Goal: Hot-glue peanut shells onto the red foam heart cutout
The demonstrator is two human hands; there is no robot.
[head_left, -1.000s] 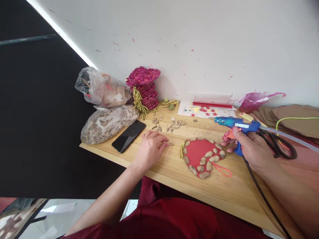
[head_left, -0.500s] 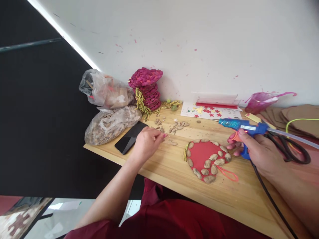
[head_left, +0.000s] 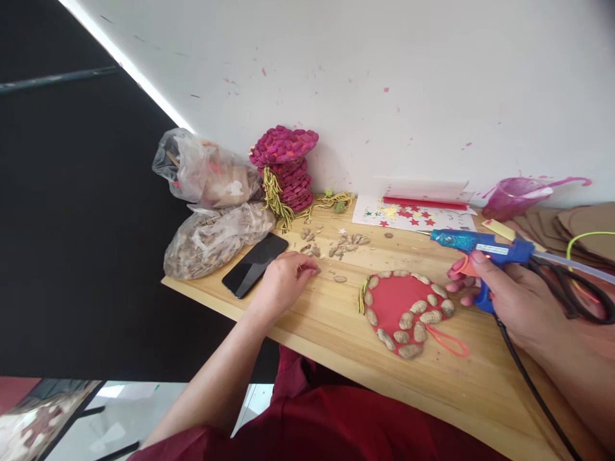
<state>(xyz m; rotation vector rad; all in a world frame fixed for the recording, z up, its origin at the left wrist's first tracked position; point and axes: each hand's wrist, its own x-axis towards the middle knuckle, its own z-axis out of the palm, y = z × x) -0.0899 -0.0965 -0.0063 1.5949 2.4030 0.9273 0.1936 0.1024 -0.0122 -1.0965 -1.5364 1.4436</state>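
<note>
My right hand (head_left: 514,301) is wrapped round a blue hot glue gun (head_left: 490,250), fingers at its orange trigger and the nozzle pointing left. Close to the wooden table, my left hand (head_left: 286,282) has thumb and fingertips pinched together on what looks like a peanut (head_left: 316,271), mostly hidden. Between the hands lies a red heart-shaped piece (head_left: 391,298), with peanuts along its edge and more across its lower right. It has an orange loop (head_left: 449,340) and a yellow-and-black tassel (head_left: 362,298). Loose peanuts (head_left: 353,241) lie beyond my left fingertips.
A black phone (head_left: 254,265) lies beside my left hand, near two plastic bags (head_left: 216,240). Behind stands a stack of magenta peanut-covered pieces (head_left: 288,166). Star cutouts lie on white paper (head_left: 365,218). Scissors (head_left: 571,291) and a pink cup (head_left: 509,198) are at right.
My left fingertips have closed together low over the loose peanuts. The glue gun stays in my right hand; the whole view has shifted slightly.
</note>
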